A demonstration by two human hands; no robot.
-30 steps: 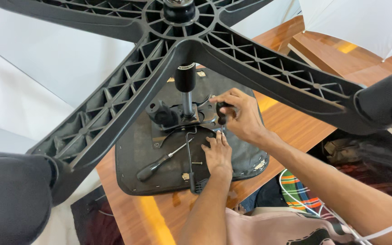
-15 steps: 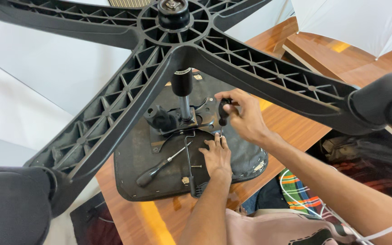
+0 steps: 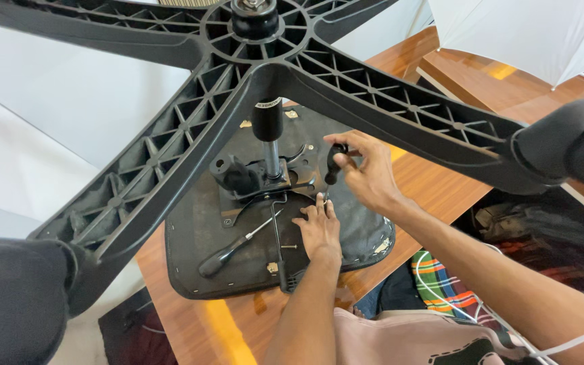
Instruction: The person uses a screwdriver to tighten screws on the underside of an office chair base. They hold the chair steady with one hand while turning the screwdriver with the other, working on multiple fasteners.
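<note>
— What has the right hand (image 3: 368, 177) got?

— Its grip is closed around the black handle of a screwdriver (image 3: 332, 164), held upright with the tip pointing down toward the metal mechanism plate (image 3: 265, 184) on the underside of the seat (image 3: 197, 236).

— And the left hand (image 3: 318, 228)?

— It lies flat on the seat underside, palm down, fingers close together and holding nothing. Its fingertips sit just below the screwdriver's tip, right beside the plate.

— Where is the seat?

— Upside down on the wooden bench (image 3: 434, 189), with the gas column (image 3: 268, 135) rising out of the plate toward the camera and the black five-armed chair base (image 3: 170, 142) spread out above it. Castor wheels (image 3: 8, 297) show at the arm ends, one at lower left and one at right.

— Anything loose on the seat?

— A second screwdriver (image 3: 228, 249) with a black handle lies aslant, left of the left hand. A thin black lever rod (image 3: 277, 230) runs down from the plate between that screwdriver and the hand.
</note>
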